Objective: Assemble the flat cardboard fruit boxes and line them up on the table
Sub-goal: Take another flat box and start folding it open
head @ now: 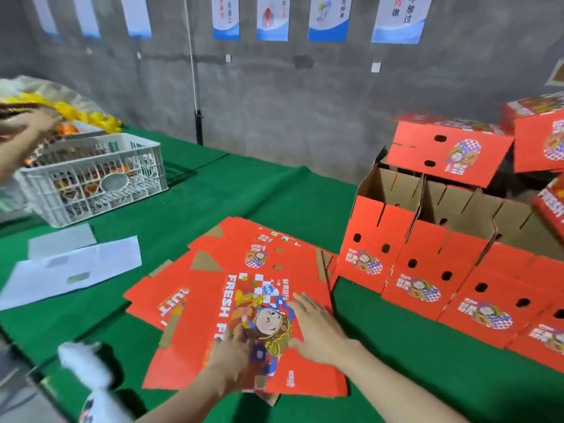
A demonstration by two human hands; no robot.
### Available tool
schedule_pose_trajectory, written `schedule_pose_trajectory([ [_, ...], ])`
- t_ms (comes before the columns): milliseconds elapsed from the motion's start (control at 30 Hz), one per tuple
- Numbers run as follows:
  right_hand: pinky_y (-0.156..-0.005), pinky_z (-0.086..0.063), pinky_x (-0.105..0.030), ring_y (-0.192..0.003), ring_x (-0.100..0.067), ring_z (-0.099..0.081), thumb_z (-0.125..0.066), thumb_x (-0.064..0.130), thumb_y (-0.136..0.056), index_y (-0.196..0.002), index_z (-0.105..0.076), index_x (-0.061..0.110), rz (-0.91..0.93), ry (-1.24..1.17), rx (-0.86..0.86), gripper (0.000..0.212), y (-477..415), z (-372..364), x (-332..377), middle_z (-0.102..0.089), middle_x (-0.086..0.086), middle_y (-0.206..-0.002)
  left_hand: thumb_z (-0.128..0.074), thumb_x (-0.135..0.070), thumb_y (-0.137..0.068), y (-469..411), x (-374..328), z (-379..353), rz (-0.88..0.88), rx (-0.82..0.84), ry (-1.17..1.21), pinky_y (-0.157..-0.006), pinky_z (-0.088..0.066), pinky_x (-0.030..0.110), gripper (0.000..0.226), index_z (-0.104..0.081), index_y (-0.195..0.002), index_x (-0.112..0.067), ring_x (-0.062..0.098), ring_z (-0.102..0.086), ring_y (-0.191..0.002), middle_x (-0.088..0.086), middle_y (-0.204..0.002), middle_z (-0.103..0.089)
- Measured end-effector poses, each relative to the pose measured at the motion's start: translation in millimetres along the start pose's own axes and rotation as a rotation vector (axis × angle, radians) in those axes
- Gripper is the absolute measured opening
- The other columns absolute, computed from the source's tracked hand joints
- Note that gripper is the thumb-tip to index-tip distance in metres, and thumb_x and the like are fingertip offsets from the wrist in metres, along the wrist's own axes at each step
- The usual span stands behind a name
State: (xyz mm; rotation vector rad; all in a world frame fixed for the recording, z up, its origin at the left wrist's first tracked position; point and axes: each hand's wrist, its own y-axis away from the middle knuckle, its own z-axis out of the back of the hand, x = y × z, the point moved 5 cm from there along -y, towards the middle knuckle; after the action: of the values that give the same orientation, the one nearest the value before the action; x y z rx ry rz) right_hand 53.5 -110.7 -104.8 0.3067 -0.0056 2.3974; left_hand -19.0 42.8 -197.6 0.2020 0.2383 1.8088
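Our left hand (pixel 227 360) and right hand (pixel 317 328) lie on the top flat red printed cardboard sheet (pixel 189 358), fingers straight and spread, gripping nothing; right of the fingers a strip of green cloth counter (pixel 366 309) separates the sheet's edge from the row of assembled red corrugated boxes (pixel 424 270), open-topped and square-edged.

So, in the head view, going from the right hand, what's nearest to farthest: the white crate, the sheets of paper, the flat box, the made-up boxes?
1. Flat box, under the right hand.
2. Assembled boxes, just to its right.
3. Sheets of paper, off left.
4. White crate, far left, behind the paper.
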Motion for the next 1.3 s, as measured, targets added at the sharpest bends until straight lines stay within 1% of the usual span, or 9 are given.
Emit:
schedule_pose_trajectory([
  [167,-0.120,0.002,-0.044,-0.146,-0.023,0.020,-0.078,0.044,-0.074,-0.152,0.013,0.015,0.066,0.074,0.428,0.123,4,-54,18,0.024,-0.006,-0.158,-0.056,-0.023,-0.089,6,-4,31,-0.160,-0.075,0.394,-0.083,-0.047,0.033,0.027,-0.061,-0.114,-0.017,0.031,-0.059,-0.106,0.009,-0.114,-0.060],
  [267,-0.116,0.011,-0.053,-0.139,-0.029,0.031,-0.079,0.045,-0.072,-0.149,0.022,0.017,0.051,0.142,0.535,0.130,10,-81,25,0.037,-0.008,-0.152,-0.049,-0.013,-0.092,7,39,47,0.030,-0.318,0.541,-0.089,-0.046,0.028,0.028,-0.064,-0.115,-0.016,0.024,-0.059,-0.105,0.005,-0.116,-0.060],
  [500,-0.117,0.005,-0.055,-0.143,-0.037,0.022,-0.052,0.018,-0.087,-0.152,0.013,0.016,0.124,0.216,0.412,0.092,27,-89,23,0.026,-0.015,-0.155,-0.052,-0.011,-0.089,11,124,39,0.491,-0.399,0.744,-0.090,-0.045,0.034,0.031,-0.062,-0.117,-0.004,0.034,-0.060,-0.110,0.021,-0.117,-0.065],
  [733,-0.118,0.013,-0.039,-0.146,-0.022,0.017,-0.042,-0.003,-0.086,-0.154,0.005,0.021,0.081,0.153,0.176,0.086,50,-54,-9,0.014,-0.007,-0.160,-0.057,-0.012,-0.093,1,116,40,0.587,-0.218,1.485,-0.036,-0.047,0.022,0.017,-0.057,-0.081,0.000,0.026,-0.055,-0.060,0.017,-0.080,-0.058],
  [833,-0.117,0.013,-0.030,-0.147,-0.016,0.013,-0.037,-0.010,-0.086,-0.154,0.004,0.022,0.053,0.101,0.086,0.085,67,-39,-30,0.011,-0.001,-0.161,-0.059,-0.013,-0.091,8,96,52,0.596,-0.269,1.761,-0.037,-0.042,0.018,0.021,-0.055,-0.078,0.002,0.022,-0.054,-0.045,0.017,-0.069,-0.056],
  [967,-0.111,0.015,-0.017,-0.143,-0.001,0.013,-0.035,-0.014,-0.086,-0.154,0.001,0.025,0.022,-0.037,-0.028,0.086,87,-17,-43,0.010,0.011,-0.158,-0.058,-0.012,-0.091,31,52,94,0.423,-0.423,1.922,-0.032,-0.035,0.011,0.016,-0.056,-0.076,-0.007,0.010,-0.050,-0.030,0.004,-0.049,-0.059],
  [1100,-0.111,-0.001,-0.005,-0.138,0.005,-0.013,-0.041,-0.013,-0.086,-0.152,-0.020,0.024,0.004,-0.301,-0.203,0.078,105,11,-49,-0.015,0.019,-0.150,-0.044,0.001,-0.094,64,2,153,0.094,-0.642,2.085,-0.041,-0.046,0.013,0.022,-0.059,-0.084,-0.012,0.004,-0.063,-0.048,-0.004,-0.063,-0.072],
  [1200,-0.106,-0.035,-0.016,-0.116,-0.002,-0.049,-0.047,-0.003,-0.092,-0.140,-0.048,0.023,-0.061,-0.447,-0.358,0.055,131,39,-64,-0.049,0.011,-0.131,-0.035,-0.034,-0.102,75,-43,183,-0.146,-0.521,2.003,-0.056,-0.050,0.020,0.038,-0.066,-0.096,-0.012,0.009,-0.067,-0.064,0.002,-0.080,-0.075],
  [1300,-0.063,-0.044,-0.016,-0.065,-0.004,-0.056,-0.050,0.013,-0.097,-0.098,-0.064,0.029,-0.156,-0.511,-0.437,0.021,159,62,-83,-0.061,-0.001,-0.087,-0.034,-0.071,-0.085,81,-91,216,-0.387,-0.331,1.833,-0.089,-0.048,0.038,0.069,-0.064,-0.114,-0.016,0.017,-0.065,-0.100,0.004,-0.109,-0.071],
])
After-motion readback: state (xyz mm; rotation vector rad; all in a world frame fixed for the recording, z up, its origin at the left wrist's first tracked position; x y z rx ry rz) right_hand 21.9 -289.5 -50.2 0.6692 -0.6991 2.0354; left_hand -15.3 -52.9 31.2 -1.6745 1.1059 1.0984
